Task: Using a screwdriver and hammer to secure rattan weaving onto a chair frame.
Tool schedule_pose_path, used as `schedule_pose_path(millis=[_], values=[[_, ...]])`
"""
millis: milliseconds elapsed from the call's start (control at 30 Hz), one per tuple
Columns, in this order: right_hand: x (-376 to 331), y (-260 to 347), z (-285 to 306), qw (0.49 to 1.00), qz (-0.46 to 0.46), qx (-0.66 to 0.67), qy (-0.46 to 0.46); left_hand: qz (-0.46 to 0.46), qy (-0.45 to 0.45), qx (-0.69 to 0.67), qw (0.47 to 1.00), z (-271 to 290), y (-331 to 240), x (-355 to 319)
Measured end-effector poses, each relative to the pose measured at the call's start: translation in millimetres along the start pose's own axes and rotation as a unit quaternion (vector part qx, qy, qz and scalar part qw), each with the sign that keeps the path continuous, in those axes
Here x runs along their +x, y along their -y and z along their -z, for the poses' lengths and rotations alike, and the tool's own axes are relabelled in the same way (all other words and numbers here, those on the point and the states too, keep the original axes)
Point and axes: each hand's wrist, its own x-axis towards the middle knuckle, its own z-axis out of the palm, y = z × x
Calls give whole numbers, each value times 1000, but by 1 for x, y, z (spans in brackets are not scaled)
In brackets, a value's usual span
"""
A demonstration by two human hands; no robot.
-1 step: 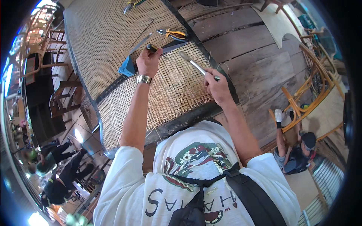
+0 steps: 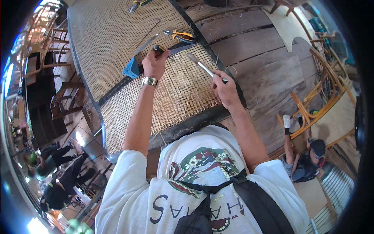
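A woven cane panel (image 2: 175, 91) lies stretched over a dark frame (image 2: 191, 126) in front of me. My left hand (image 2: 154, 65) is closed round a short tool with a black and yellow handle (image 2: 159, 49), standing over the frame's dark crossbar; its tip is hidden. In my right hand (image 2: 225, 87) is a hammer (image 2: 205, 69) with a metal shaft, its head above the cane to the right of my left hand. A blue handle (image 2: 131, 69) rests beside my left wrist, and a grey metal blade (image 2: 181, 49) lies along the crossbar.
Pliers with yellow and black grips (image 2: 179, 36) lie on the far cane section, with a second pair (image 2: 134, 6) farther off. A bent-wood chair frame (image 2: 315, 101) stands at right, near a seated person (image 2: 309, 162). Other people work at lower left, beside dark chairs (image 2: 66, 99).
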Motion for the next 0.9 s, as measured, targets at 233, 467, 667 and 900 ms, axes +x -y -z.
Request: schedule_pose_path(millis=[233,467,667,900], values=[[10,3,0,999,5,48,-5,2,79,83,993,-10,-9,-1],[8,7,-2,1000,16,17,21,-8,78,87,993,1,-14,7],[5,9,-2,998,10,61,3,11,79,105,991,-2,-10,-4],[-3,12,4,998,-24,25,50,11,66,44,997,3,-13,-17]])
